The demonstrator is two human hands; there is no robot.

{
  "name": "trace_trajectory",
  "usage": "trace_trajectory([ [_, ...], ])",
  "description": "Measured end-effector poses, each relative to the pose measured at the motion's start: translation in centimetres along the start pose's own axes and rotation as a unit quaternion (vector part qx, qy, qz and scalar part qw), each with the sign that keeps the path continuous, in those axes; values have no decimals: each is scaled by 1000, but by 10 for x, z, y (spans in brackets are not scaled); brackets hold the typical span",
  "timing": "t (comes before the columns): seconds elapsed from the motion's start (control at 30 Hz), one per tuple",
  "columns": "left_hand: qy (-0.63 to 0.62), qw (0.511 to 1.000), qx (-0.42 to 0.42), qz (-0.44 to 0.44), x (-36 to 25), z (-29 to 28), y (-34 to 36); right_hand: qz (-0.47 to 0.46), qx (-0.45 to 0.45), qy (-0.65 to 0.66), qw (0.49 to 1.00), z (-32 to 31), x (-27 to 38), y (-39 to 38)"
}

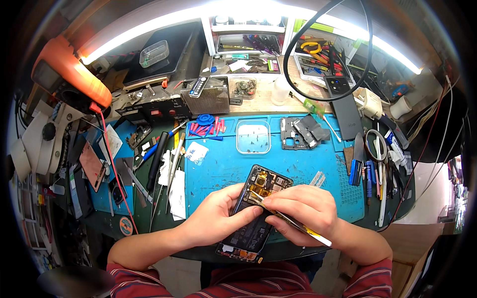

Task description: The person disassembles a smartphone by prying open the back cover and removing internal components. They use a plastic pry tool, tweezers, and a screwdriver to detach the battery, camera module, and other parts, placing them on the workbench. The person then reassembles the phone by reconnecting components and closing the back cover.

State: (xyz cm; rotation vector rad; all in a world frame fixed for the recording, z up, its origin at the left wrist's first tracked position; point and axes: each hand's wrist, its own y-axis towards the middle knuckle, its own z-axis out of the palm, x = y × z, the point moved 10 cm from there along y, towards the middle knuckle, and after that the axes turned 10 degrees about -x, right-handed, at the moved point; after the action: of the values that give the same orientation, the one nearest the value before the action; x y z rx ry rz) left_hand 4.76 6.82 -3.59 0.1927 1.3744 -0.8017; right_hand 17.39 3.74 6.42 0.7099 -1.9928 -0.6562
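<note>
In the head view, the left grip [218,213] clasps an opened black rectangular smartphone [256,224] by its left edge, over the bench's [164,222] near edge; the right grip [304,208] pinches a slim pale tool [320,239], its tip at the phone's upper end. Scuffed blue mat [213,169] separates the phone from a square clear plastic tray [253,153]. Pale print marks the phone's black battery [246,238].

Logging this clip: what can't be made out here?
In the head view:
Left hand: some fingers hidden behind the opened phone.
Slender tool: partly covered by the right hand; tip too small to tell contact.
Clear tray: contents too small to identify.
Dark oval, lower left: too blurred to name.
</note>
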Motion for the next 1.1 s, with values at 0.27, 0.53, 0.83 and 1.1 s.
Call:
trace_trajectory([
  [0.27, -22, 1000, 6, 2, 0, 1, 0, 6, -1, -1, 1000, 0, -4, -2],
  [0.53, -25, 1000, 8, -1, 0, 2, 0, 8, -5, -4, 1000, 1, -4, -3],
  [0.83, -18, 1000, 10, -9, 1, 2, 0, 4, 0, -5, 1000, 3, -2, -2],
  [1.1, -5, 1000, 7, 2, -2, 2, -2, 28, -9, 16, 999, 3, -6, -1],
])
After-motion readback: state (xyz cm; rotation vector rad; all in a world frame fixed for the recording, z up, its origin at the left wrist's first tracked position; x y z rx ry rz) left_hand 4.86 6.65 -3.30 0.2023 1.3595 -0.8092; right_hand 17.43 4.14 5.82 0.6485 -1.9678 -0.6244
